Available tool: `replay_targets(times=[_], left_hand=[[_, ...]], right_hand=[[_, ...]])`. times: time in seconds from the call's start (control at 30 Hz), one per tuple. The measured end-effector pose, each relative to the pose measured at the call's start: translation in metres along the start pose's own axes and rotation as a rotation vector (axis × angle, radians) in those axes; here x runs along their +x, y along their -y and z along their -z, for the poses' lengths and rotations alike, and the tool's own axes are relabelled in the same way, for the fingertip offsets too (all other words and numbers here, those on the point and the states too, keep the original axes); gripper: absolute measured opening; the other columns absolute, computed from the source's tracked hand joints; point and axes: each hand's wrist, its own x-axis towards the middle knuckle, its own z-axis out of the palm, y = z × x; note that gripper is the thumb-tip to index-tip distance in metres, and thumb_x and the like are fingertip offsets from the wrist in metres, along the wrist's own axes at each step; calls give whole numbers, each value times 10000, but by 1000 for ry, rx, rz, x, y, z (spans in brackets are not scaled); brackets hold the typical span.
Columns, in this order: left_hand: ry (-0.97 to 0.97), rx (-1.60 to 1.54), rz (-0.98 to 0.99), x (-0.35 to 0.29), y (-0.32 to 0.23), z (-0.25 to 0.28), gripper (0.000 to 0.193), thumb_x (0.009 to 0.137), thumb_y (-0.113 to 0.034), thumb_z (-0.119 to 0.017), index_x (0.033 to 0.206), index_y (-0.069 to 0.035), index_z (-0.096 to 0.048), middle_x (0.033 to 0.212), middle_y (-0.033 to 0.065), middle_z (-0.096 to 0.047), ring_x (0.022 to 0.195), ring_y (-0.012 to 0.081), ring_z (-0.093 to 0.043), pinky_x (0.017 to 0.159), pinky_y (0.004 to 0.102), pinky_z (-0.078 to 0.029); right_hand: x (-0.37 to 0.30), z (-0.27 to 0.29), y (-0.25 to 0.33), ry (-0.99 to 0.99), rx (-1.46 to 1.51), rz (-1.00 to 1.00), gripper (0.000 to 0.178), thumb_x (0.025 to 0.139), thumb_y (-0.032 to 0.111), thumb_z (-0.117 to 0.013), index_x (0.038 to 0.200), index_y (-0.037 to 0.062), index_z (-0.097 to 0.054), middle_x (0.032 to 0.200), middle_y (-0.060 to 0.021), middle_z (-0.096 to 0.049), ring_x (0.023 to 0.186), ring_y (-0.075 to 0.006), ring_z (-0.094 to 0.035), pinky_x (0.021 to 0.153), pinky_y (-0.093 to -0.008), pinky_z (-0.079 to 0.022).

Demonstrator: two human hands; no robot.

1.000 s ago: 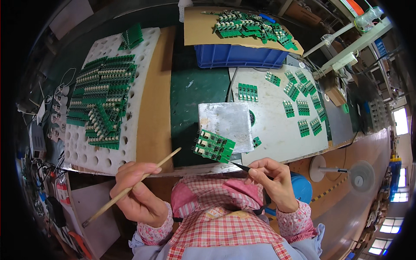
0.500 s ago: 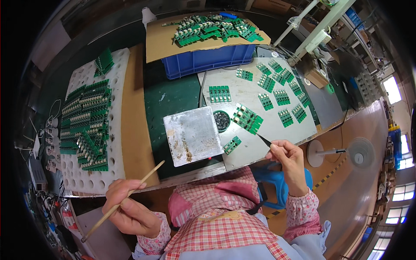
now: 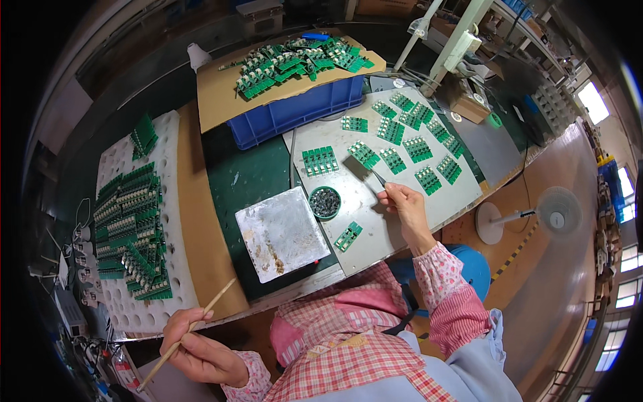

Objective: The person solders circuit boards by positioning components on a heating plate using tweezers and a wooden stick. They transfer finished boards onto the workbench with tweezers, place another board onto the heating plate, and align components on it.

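Observation:
My left hand (image 3: 201,352) pinches a thin wooden stick (image 3: 221,293), held slanting off the table's front edge. With my right hand (image 3: 408,211) I grip dark tweezers (image 3: 378,177) whose tips reach a green circuit board (image 3: 364,155). That board seems raised over the grey sheet, with a shadow beneath it. Left of it stands a small round dish (image 3: 312,210) of tiny black parts (image 3: 326,200). A square metal plate (image 3: 281,234) with brown stains lies beside the dish. One small board (image 3: 348,236) rests nearer me.
Several boards (image 3: 418,149) are spread across the grey sheet (image 3: 365,201). A blue crate (image 3: 295,110) behind bears cardboard and a heap of boards (image 3: 295,63). On the left, more boards (image 3: 130,221) sit on a white holed foam slab (image 3: 184,295). A fan (image 3: 557,214) stands at right.
My right hand has carried the board in the tweezers away from me, from beside the dish toward the spread boards. My left hand still holds the stick. The whole view has shifted slightly.

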Motion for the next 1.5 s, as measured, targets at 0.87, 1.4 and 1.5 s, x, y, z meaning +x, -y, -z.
replay_targets(times=[0.87, 1.4, 1.5], left_hand=[[-2, -27, 61, -4, 6, 14, 228, 1027, -112, -295, 1054, 69, -432, 957, 192, -535, 802, 225, -502, 728, 336, -446], [-105, 201, 122, 4, 7, 14, 257, 1031, -136, -326, 1068, 71, -473, 1018, 198, -550, 886, 232, -534, 786, 336, -470], [-129, 156, 118, 6, 15, 19, 254, 1032, -128, -332, 1084, 76, -475, 1043, 198, -553, 911, 238, -541, 815, 332, -471]], right_hand=[[19, -10, 1, -44, -9, -154, 275, 944, 194, -574, 1076, -45, -609, 879, -88, -686, 721, -117, -653, 577, -236, -542], [45, -13, -17, -348, -735, 774, 130, 889, 105, -611, 964, 0, -593, 871, -142, -587, 792, -311, -599, 704, -396, -470], [53, -13, -18, -321, -837, 825, 138, 879, 106, -622, 971, 4, -604, 834, -128, -569, 730, -302, -592, 658, -392, -473]])
